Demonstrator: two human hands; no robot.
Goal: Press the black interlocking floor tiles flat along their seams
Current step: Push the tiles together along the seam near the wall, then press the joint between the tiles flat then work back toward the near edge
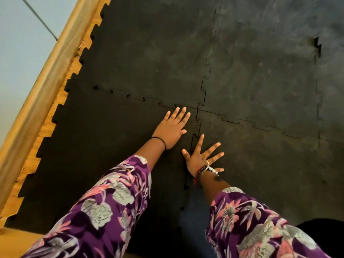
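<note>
Black interlocking floor tiles cover the floor, joined by puzzle-tooth seams. One seam runs away from me and another crosses it near the centre. My left hand lies palm down on the near-left tile, fingers together, just left of the seam crossing. My right hand lies flat with fingers spread; its thumb and index finger rest over the near seam. Neither hand holds anything. A watch and a ring are on the right hand, a thin black band on the left wrist.
A wooden skirting board and a strip of bare wooden floor run along the left edge of the tiles. A raised or torn tooth shows at a seam far right. Purple flowered sleeves cover both forearms.
</note>
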